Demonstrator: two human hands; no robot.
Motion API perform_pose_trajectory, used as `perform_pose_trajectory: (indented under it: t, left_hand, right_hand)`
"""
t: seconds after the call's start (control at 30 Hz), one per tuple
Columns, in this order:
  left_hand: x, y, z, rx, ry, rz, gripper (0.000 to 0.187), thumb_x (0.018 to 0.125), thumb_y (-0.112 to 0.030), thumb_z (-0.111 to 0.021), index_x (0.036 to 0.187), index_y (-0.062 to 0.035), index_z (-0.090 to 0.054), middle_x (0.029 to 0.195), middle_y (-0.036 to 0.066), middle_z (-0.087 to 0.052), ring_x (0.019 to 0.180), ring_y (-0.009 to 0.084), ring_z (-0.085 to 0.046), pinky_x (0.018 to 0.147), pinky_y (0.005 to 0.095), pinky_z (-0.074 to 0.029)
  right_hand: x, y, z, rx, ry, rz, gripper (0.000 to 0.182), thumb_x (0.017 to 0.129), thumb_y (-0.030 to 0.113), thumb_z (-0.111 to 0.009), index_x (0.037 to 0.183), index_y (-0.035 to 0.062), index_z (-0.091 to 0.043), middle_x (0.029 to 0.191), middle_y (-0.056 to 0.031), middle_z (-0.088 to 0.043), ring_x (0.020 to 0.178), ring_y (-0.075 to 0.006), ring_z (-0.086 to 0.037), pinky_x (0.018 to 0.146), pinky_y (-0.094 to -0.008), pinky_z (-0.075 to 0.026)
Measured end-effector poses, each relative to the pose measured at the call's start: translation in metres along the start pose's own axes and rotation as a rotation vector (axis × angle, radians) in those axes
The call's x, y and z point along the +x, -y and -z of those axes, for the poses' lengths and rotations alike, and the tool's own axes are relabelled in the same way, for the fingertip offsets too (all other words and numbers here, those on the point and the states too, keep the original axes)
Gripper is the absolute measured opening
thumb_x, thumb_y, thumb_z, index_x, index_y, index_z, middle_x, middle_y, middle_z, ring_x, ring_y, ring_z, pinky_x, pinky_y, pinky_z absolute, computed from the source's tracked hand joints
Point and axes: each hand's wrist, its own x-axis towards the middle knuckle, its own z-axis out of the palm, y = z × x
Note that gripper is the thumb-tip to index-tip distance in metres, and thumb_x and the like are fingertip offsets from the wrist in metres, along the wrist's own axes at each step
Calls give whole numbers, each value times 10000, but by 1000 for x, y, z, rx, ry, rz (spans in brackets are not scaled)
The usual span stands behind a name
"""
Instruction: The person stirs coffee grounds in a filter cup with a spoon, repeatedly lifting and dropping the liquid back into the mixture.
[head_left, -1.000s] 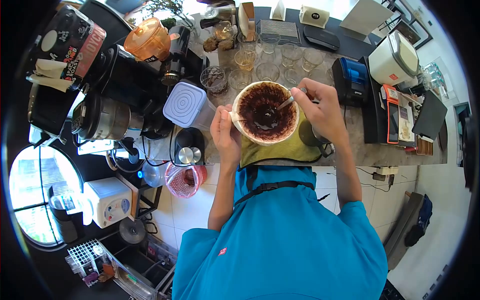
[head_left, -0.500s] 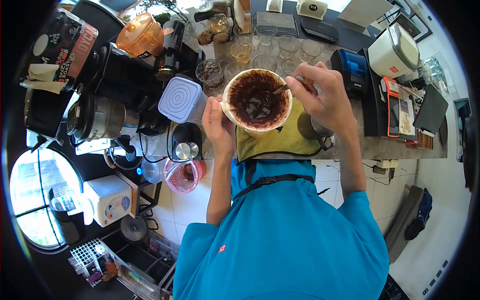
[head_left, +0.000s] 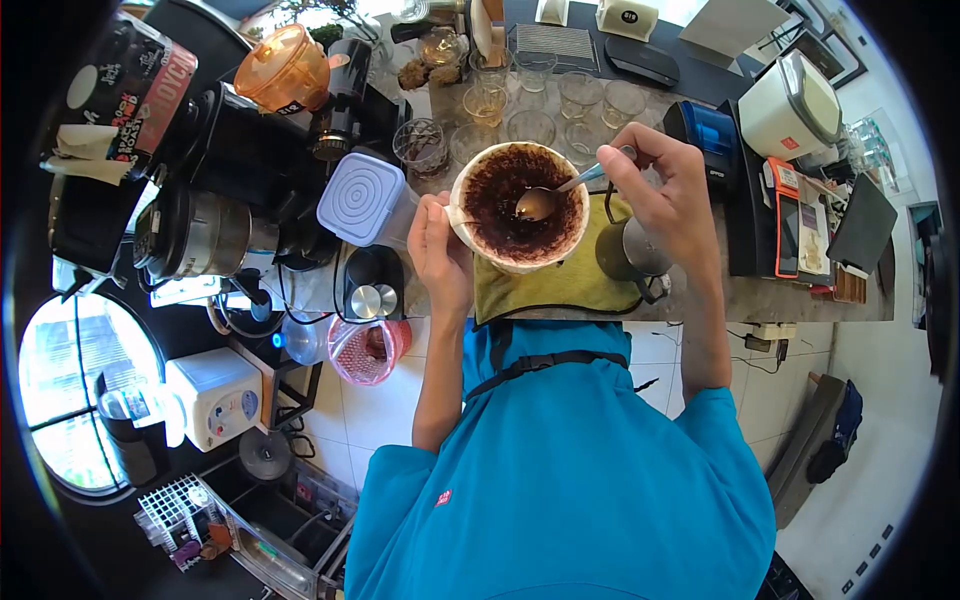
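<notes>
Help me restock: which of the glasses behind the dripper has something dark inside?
The ribbed glass at the cluster's left end, beside the lavender-lidded container; the other glasses look clear or amber.

The paper filter (head_left: 466, 222) I steady is white, and the wet coffee grounds (head_left: 500, 205) lining it are dark brown, speckled lighter near the rim. My spoon (head_left: 545, 200) is silver with a pale blue sheen on its handle. Under the filter lies an olive-yellow cloth (head_left: 560, 285) edged in black. The small pitcher (head_left: 630, 250) beside it is dull grey steel. The container lid (head_left: 360, 198) is lavender with concentric rounded-square ridges. The funnel-shaped hopper (head_left: 285, 70) is translucent orange. My shirt (head_left: 570, 480) is bright turquoise with a tiny red mark; a black strap (head_left: 545, 360) crosses it. The countertop (head_left: 720, 290) is mottled grey-brown stone. The receipt printer (head_left: 708, 135) is black and blue.
</notes>
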Motion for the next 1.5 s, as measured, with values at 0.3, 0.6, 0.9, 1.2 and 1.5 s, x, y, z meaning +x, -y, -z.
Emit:
perform_pose_trajectory:
  t: [0.3, 0.6, 0.9, 1.2, 1.5]
  left_hand:
    - [0, 4, -2, -6, -9, 13, 237, 1038, -212, -435, 844, -77, -445, 878, -6, -468, 799, 46, -443, 733, 209, -398]
    - [-2, 5, -1, -3, -13, 45, 237, 1039, -218, -434, 848, -78, -444, 883, -9, -474, 795, 38, -443, 717, 194, -396]
    - [-1, 3, -4, -11, -25, 46, 242, 1040, -226, -438, 856, -70, -459, 881, -8, -482, 801, 37, -454, 715, 192, -399]
    - [0, 6, 0, -21, -1, 39, 249, 1041, -234, -442, 855, -70, -462, 874, -9, -487, 800, 40, -458, 722, 198, -403]
    - [3, 6, 0, -27, 13, 5, 254, 1043, -233, -434, 852, -69, -462, 866, 3, -483, 804, 55, -463, 735, 211, -405]
  right_hand:
    - [-5, -17, -16, 26, 50, -107, 227, 918, 137, -612, 764, -24, -571, 604, 31, -432, 583, -38, -355, 523, -231, -275]
    - [-5, 2, -5, -238, -29, 113, 183, 887, 139, -649, 790, -12, -611, 606, -11, -505, 595, -100, -469, 558, -276, -343]
    - [-4, 12, -14, -305, 124, 343, 159, 852, 146, -697, 772, 25, -631, 687, -74, -595, 596, -228, -540, 706, -317, -391]
    - [4, 21, -11, -344, 167, 384, 169, 860, 165, -683, 782, 25, -628, 674, -81, -569, 623, -251, -538, 723, -340, -393]
    - [6, 17, -13, -351, 192, 415, 179, 860, 162, -679, 769, 19, -623, 671, -89, -562, 624, -270, -531, 724, -350, -389]
